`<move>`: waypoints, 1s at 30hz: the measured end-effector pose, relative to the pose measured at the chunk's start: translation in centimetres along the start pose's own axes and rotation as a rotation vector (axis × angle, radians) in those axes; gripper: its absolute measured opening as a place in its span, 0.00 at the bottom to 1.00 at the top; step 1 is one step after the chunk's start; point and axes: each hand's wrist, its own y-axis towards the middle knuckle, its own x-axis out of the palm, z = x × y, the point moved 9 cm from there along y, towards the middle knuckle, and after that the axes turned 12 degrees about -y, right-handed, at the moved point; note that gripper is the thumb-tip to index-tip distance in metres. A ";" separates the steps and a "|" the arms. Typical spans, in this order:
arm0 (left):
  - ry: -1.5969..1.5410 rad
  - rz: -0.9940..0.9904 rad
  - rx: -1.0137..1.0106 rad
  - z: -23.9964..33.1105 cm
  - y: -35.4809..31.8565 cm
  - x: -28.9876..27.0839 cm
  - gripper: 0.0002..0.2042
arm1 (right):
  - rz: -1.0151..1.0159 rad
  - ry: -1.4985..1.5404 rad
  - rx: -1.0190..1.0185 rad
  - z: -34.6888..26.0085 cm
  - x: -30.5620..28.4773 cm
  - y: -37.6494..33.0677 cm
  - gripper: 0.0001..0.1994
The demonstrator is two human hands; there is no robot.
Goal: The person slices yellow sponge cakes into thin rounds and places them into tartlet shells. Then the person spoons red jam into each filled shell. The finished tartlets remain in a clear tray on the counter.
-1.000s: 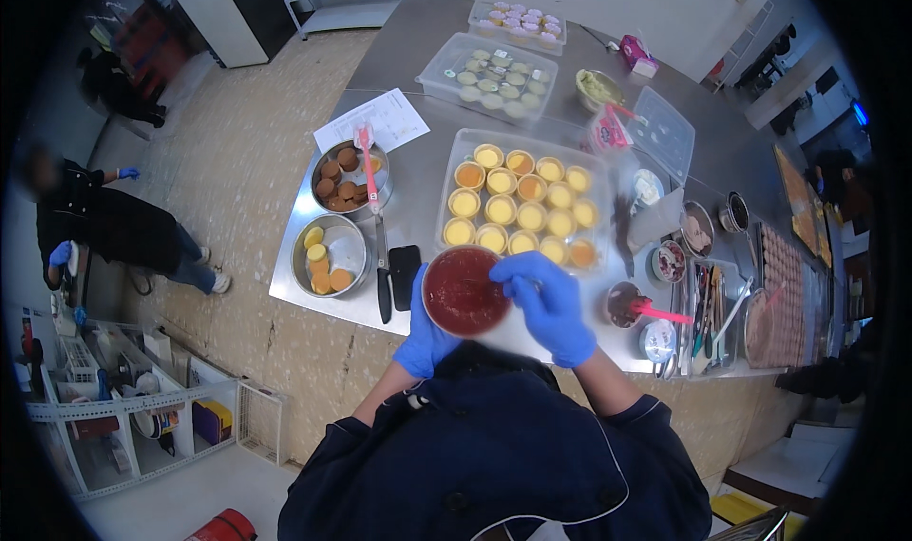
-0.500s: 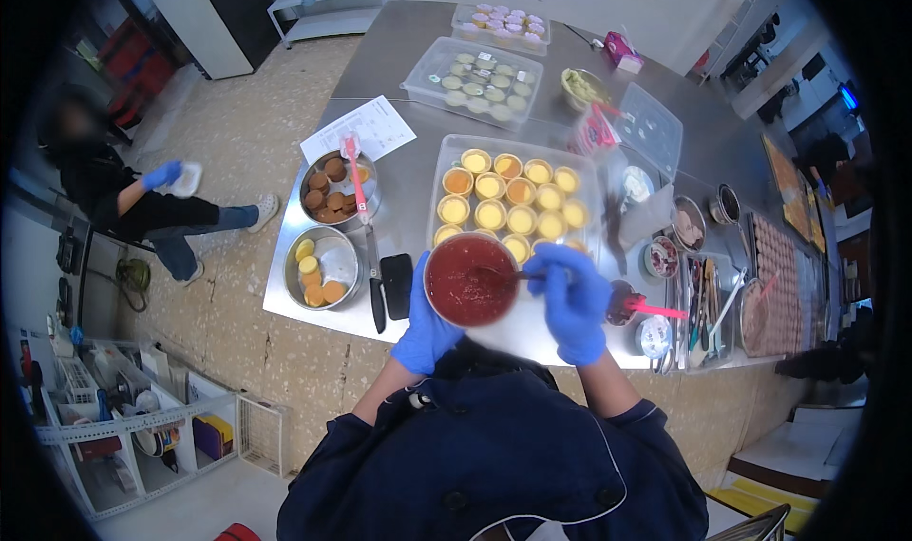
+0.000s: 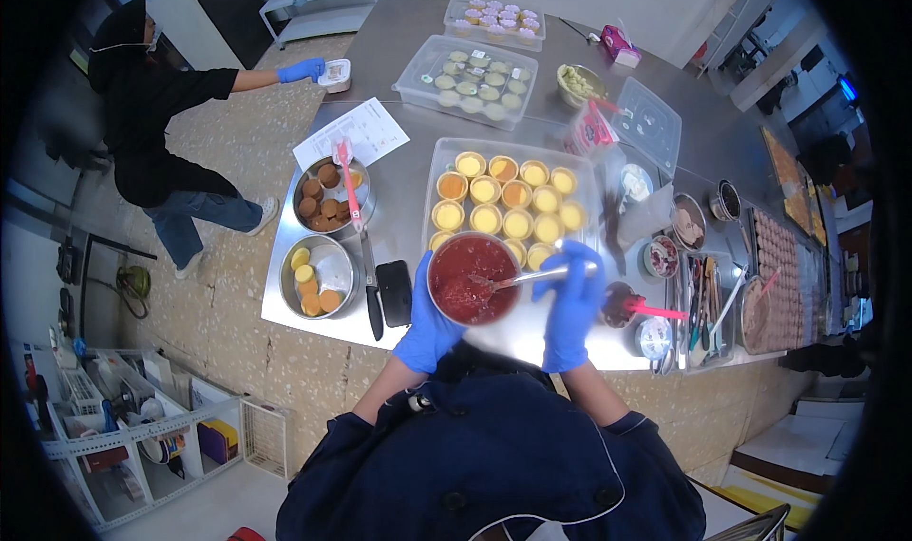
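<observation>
Bowl (image 3: pixel 475 325) of red mixture (image 3: pixel 461 270) held above the near edge of a steel worktable (image 3: pixel 380 47)

The blue-gloved left hand (image 3: pixel 427 327) clasps the bowl from its left side, fingers wrapped against the wall. A metal spoon (image 3: pixel 541 277) dips into the red mixture, its handle slanting to the right as far as the blue-gloved right hand (image 3: pixel 570 313); motion blur here makes it impossible to tell whether those bent fingers grip the handle or only lie against it. Just beyond the bowl, and partly hidden by it, a clear plastic tray (image 3: pixel 432 175) bears rows of tarts (image 3: pixel 485 189), most yellow-filled, some with orange tops. Nearest the left hand lies a black phone (image 3: pixel 393 294), with a black-handled knife (image 3: pixel 374 313) just beside it. Farther left stand two round steel pans: the upper pan (image 3: pixel 367 201) contains brown discs (image 3: pixel 328 175) and bears a pink-handled spatula (image 3: pixel 351 194) across its rim; the lower pan (image 3: pixel 332 264) contains yellow and orange discs (image 3: pixel 330 301). A printed sheet (image 3: pixel 366 132) lies beside the upper pan. Near the right hand, on its right, stands a small dish (image 3: pixel 613 321) of dark mixture with a bright pink utensil (image 3: pixel 655 310). At upper left, a co-worker's gloved hand (image 3: pixel 302 71) holds a white tub (image 3: pixel 334 83)
</observation>
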 end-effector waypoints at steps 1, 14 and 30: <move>-0.068 0.015 -0.037 -0.2 0.3 -0.1 0.21 | 0.034 -0.011 -0.021 -0.2 -0.5 0.2 0.11; -0.101 0.028 -0.128 -1.5 3.1 0.2 0.22 | 0.066 0.060 0.070 2.2 -1.3 2.4 0.10; -0.154 0.116 -0.245 -4.4 10.8 -0.9 0.22 | 0.351 0.105 0.102 5.7 -9.6 12.9 0.11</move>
